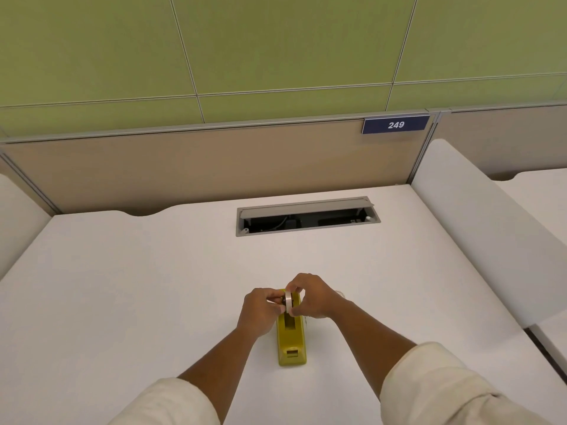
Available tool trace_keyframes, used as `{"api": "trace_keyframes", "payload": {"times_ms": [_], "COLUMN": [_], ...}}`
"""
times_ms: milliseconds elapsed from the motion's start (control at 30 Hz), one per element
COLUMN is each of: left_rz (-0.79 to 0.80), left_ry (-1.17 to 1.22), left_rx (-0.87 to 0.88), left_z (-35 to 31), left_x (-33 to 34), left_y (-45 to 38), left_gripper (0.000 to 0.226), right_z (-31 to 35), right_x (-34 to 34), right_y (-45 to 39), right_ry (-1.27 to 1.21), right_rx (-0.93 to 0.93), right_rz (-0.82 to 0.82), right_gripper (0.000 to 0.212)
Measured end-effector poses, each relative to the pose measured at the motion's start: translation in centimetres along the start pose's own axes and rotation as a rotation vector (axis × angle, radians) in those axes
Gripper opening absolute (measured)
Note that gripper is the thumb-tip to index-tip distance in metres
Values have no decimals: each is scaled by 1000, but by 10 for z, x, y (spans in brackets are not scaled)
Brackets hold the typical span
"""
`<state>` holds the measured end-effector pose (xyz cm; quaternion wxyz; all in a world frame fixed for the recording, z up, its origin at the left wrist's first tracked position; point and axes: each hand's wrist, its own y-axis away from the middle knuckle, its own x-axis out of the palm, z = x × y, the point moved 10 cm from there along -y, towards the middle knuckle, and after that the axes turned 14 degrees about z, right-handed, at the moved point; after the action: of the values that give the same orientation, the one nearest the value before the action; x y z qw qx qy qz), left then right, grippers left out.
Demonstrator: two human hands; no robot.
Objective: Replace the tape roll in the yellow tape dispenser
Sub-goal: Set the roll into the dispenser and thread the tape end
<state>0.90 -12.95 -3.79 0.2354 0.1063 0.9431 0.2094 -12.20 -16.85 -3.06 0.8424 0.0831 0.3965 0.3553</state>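
The yellow tape dispenser [291, 342] lies on the white desk [153, 286], its cutter end toward me. Above its far end I hold a white tape roll [288, 302] upright, edge toward me. My right hand [310, 297] pinches the roll from the right and top. My left hand [260, 311] grips a dark hub piece [281, 300] against the roll's left side. The dispenser's slot is visible just below the roll. Part of another object shows behind my right wrist.
A grey cable hatch [306, 216] stands open at the back of the desk. White side dividers [478, 234] flank the desk, with a beige partition [199, 167] behind. A blue sign [395, 125] reads 249.
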Motion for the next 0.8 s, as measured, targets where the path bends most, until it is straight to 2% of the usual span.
{"api": "trace_keyframes", "payload": {"times_ms": [167, 800], "left_rz": [-20, -51], "left_ry": [-111, -263], "left_rx": [-4, 10], "left_z": [5, 11], "left_x": [2, 10], "left_y": [1, -2], "left_gripper": [31, 31], "right_z": [-4, -11], "right_x": [7, 8], "right_y": [0, 5], "right_ry": [35, 50], "right_rx": [-3, 23], "right_rz": [-4, -12], "right_gripper": [47, 51]}}
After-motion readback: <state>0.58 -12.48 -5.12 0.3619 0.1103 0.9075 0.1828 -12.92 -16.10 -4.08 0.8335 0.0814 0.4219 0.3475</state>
